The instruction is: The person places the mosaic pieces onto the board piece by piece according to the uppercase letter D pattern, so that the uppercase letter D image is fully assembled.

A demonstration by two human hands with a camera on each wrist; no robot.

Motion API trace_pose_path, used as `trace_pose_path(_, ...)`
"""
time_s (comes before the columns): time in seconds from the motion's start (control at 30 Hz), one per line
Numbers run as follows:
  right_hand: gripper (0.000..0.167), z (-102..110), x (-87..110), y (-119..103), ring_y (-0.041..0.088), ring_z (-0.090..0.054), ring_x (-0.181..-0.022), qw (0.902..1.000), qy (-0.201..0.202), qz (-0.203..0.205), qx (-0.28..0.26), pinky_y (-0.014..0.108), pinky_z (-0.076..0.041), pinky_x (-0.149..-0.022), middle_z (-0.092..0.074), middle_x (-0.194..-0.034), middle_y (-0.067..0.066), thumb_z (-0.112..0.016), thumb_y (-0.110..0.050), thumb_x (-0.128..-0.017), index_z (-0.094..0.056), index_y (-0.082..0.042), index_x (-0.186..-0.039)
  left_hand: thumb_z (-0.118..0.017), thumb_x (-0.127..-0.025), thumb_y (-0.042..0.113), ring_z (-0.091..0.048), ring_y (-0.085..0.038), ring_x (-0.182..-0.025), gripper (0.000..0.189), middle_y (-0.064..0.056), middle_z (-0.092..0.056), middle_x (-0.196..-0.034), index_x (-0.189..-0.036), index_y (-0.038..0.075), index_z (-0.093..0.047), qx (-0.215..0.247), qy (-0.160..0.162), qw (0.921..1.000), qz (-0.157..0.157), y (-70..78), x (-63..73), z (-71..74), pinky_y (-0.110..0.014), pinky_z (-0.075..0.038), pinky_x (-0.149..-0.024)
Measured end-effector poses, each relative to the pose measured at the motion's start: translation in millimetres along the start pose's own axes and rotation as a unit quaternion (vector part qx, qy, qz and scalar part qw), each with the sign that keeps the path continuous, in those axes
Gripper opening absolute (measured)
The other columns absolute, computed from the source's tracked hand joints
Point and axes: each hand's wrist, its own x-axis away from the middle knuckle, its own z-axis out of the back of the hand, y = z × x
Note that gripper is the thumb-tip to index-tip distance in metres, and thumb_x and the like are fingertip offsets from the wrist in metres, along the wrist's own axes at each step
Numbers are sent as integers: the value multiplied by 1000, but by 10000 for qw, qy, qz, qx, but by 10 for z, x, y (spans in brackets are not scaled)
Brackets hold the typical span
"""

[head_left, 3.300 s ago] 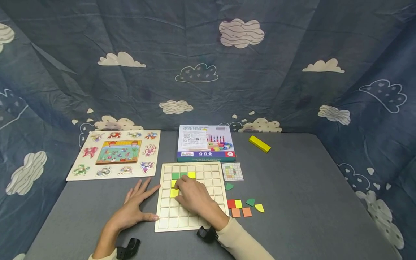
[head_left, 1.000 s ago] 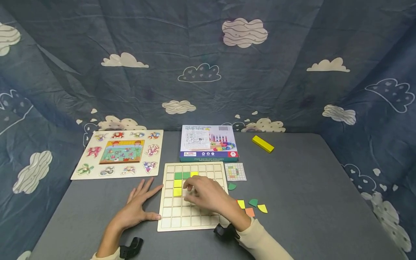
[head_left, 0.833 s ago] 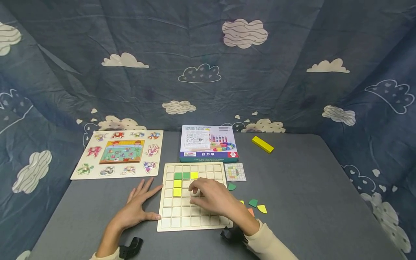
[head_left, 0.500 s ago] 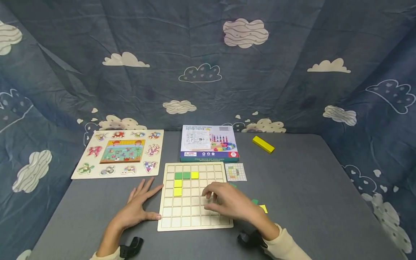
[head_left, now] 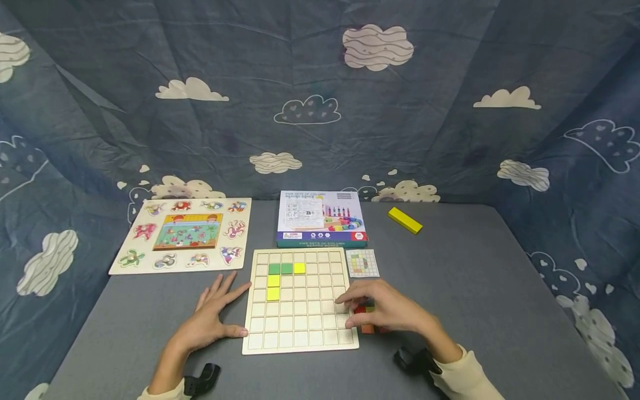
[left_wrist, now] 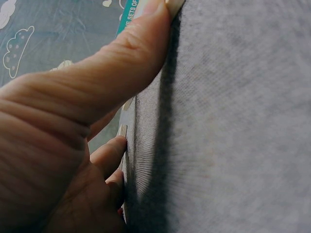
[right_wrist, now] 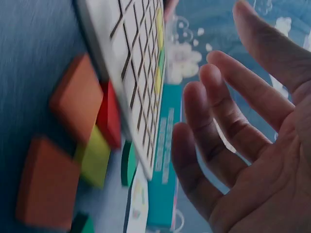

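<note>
L hand [head_left: 207, 318]: fingers spread, thumb + index at L edge of grid bd [head_left: 300, 324]
R hand [head_left: 386, 305]: relaxed, fingers part-bent, above loose tiles [right_wrist: 77, 102] R of bd
Sq tiles [head_left: 273, 280]: 2 grn + 3 ylw, upper L of bd
Card [head_left: 363, 263]: R of bd
Box [head_left: 302, 216]: behind bd

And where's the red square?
In the head view, the red square lies right of the grid board, partly hidden by the right hand, near an orange square.
</note>
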Motion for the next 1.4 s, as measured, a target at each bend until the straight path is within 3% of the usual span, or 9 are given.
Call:
trace_pose_path(0.1,46,43,22,96,23,-61,-85,9997,79,-249,-10,31,-54,-76,-70,-97,2,-82,-38,-81,-73,-12,-118,-91,-63,36,8,-52,-151,102,-25,-11,-166,-152,16,-46,17,-1,10000,2,6,1,2,-71,9,-113)
trace_pose_path(0.27,36,95,58,246,19,-61,-85,9967,34,-813,44,28,-53,-77,-68,-96,0,-86,-25,-79,-71,-12,-109,-91,-63,37,8,-52,-151,102,-24,-12,-166,-152,16,-46,-7,-5,10000,-25,7,-1,5,-71,8,-113)
trace_pose_path(0.37,32,130,75,311,17,-60,-83,9954,-1,-938,182,28,-53,-75,-66,-93,0,-87,-22,-79,-69,-11,-103,-91,-63,37,8,-52,-151,102,-25,-12,-166,-152,15,-46,-9,-5,10000,-22,14,2,13,-72,7,-113)
trace_pose_path(0.73,31,224,127,465,12,-55,-75,9936,-327,-1052,250,24,-49,-68,-61,-85,-2,-90,-18,-74,-67,-11,-94,-91,-63,37,8,-52,-151,102,-25,-12,-166,-151,15,-47,2,18,10000,-1,34,12,28,-71,8,-113)
trace_pose_path(0.83,28,229,145,500,11,-56,-75,9940,-309,-1011,284,23,-49,-68,-62,-84,-2,-88,-18,-76,-68,-12,-93,-91,-63,36,8,-52,-151,101,-25,-12,-166,-151,15,-47,25,6,10000,1,27,10,25,-71,9,-114)
trace_pose_path(1.07,19,231,140,523,8,-53,-74,9897,-112,-1334,509,21,-46,-65,-59,-81,-4,-82,-18,-84,-69,-13,-96,-91,-62,37,8,-52,-151,102,-25,-13,-166,-151,16,-47,27,7,10000,-5,-4,2,14,-71,9,-114)
trace_pose_path(1.4,26,218,148,511,10,-55,-76,9900,56,-1229,687,21,-47,-67,-60,-83,-2,-85,-15,-80,-69,-11,-100,-91,-62,36,9,-51,-151,102,-24,-11,-166,-152,17,-46,43,-12,10000,16,-5,3,13,-70,10,-114)
